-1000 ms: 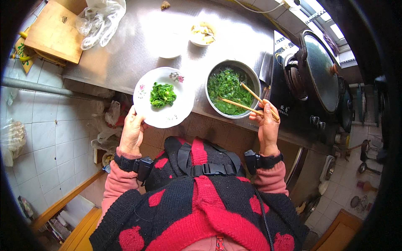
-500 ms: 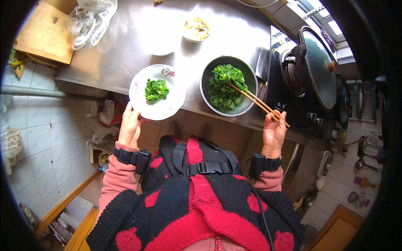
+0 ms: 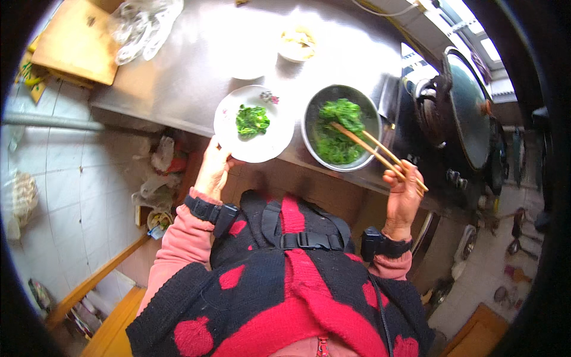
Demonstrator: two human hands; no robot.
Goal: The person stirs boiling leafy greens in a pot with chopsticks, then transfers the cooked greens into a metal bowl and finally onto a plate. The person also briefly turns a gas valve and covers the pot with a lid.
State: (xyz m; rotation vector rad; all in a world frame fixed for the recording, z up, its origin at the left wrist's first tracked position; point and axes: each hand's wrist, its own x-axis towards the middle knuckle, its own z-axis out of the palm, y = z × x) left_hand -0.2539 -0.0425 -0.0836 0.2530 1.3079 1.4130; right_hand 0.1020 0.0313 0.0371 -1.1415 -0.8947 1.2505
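My left hand (image 3: 215, 169) grips the near-left rim of a white plate (image 3: 278, 132) with a pink flower pattern. A small heap of cooked leafy greens (image 3: 252, 122) lies in the middle of the plate. To its right, on the counter, stands a round dark-lined pot (image 3: 372, 116) with a pale rim and more leafy greens (image 3: 340, 113) inside. My right hand (image 3: 404, 195) is closed around wooden chopsticks (image 3: 380, 156). Their tips are spread apart and reach into the greens in the pot.
Behind the plate is a white dish (image 3: 247, 76), partly washed out by glare. A bowl of pale food (image 3: 296, 47) sits farther back. A wooden board (image 3: 77, 50) and clear plastic bags (image 3: 146, 27) lie at the far left. A large lidded pan (image 3: 470, 110) is on the right.
The whole view has shifted, moving the scene rightward. The plate has come closer to the pot. The chopstick tips, close together before, are now spread.
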